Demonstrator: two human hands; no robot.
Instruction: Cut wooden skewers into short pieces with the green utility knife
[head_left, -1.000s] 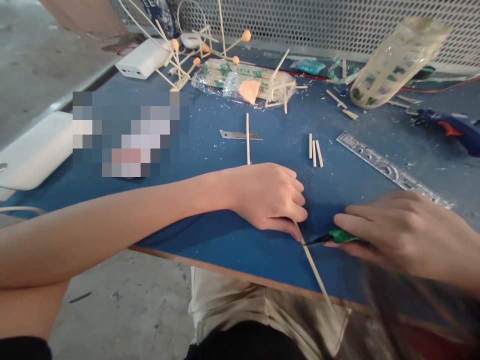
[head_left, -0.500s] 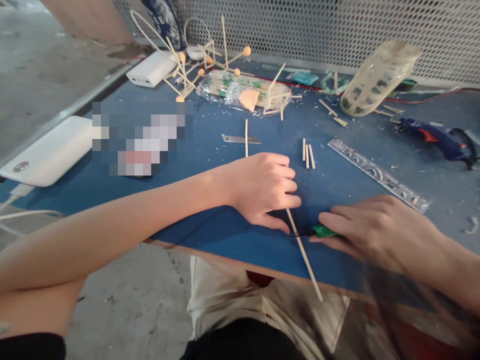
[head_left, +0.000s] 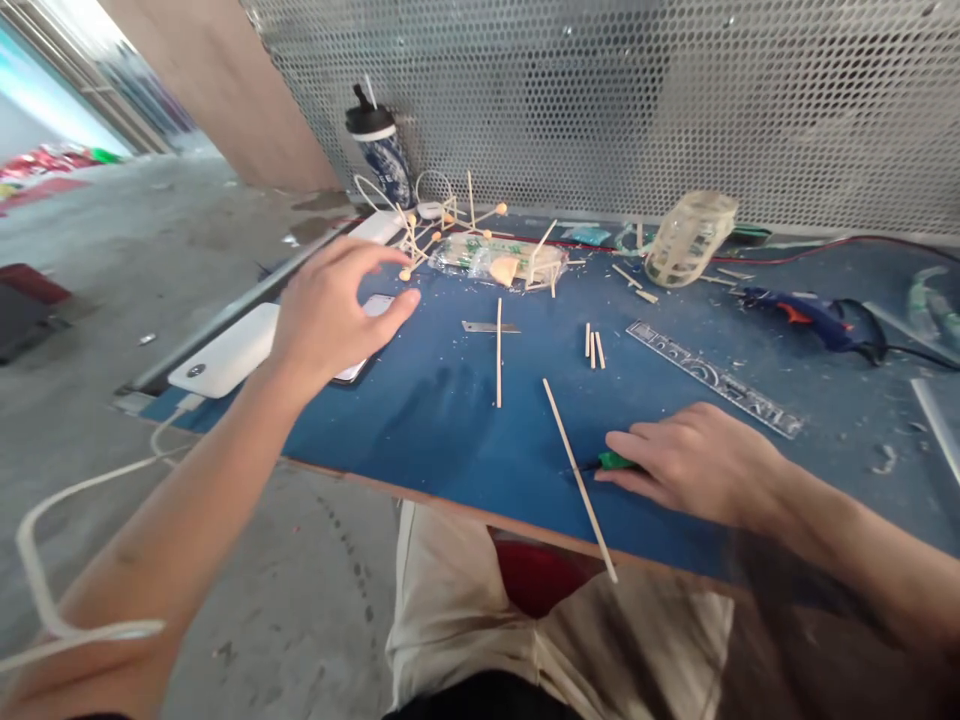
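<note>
My right hand is closed around the green handle of a craft knife, whose thin dark tip lies across a long wooden stick. That stick slants over the blue table, its near end jutting past the front edge. Raised at the left, my left hand has thumb and fingers apart with nothing between them. Partly hidden under it is a phone. Another wooden stick lies across a loose metal blade. Several short cut pieces are grouped right of it.
A clear ruler and blue glue gun lie at the right. Along the back are a bag of sticks, stick models with orange balls, a lattice cylinder and a tumbler. A white power bank sits left.
My left hand has let go of the long stick and moved left, up over the phone. My right hand stays with the knife at the stick. The view has tilted up.
</note>
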